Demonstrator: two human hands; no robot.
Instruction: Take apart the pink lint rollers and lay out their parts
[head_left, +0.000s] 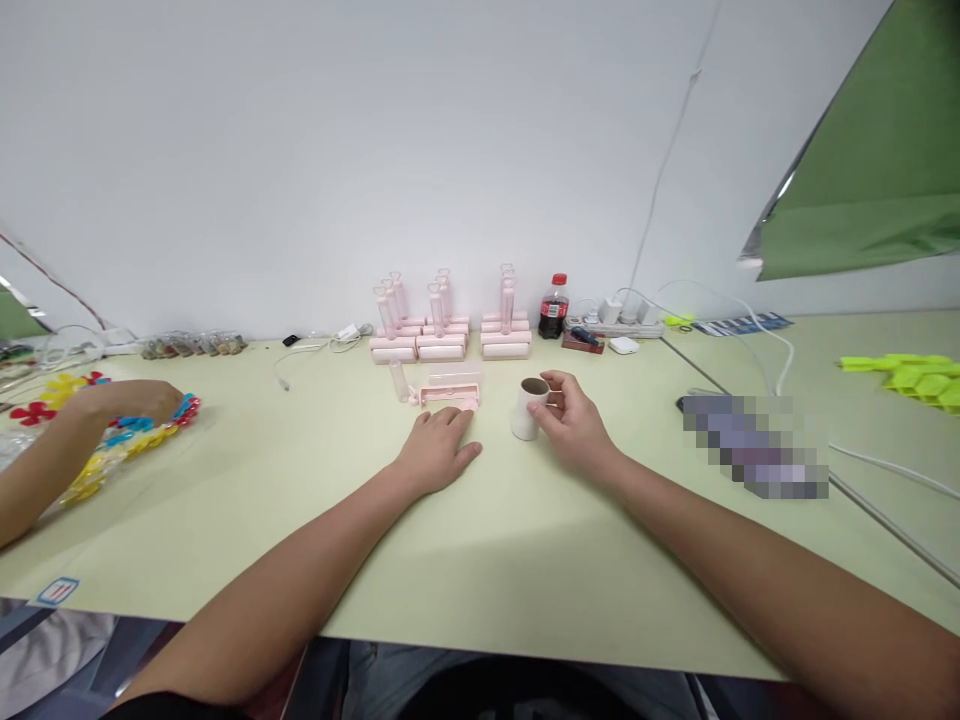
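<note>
My right hand (576, 425) is closed on a white paper roll (524, 420) that stands upright on the table, its hollow brown core facing up. My left hand (439, 448) lies palm down with its fingers stretched out, the fingertips by the near edge of an open pink case (448, 393). Whether those fingertips press on the case cannot be made out. Just behind the case is a clear pinkish cover (455, 373). To its left stands a translucent pink tube-like handle (399, 381).
Several pink lint rollers (441, 347) with raised handles line the wall, beside a cola bottle (553, 308) and a power strip (630, 327). A blurred-out flat object (754, 445) lies right. Another person's arm (67, 440) reaches over colourful plastic pieces (101, 470) at left.
</note>
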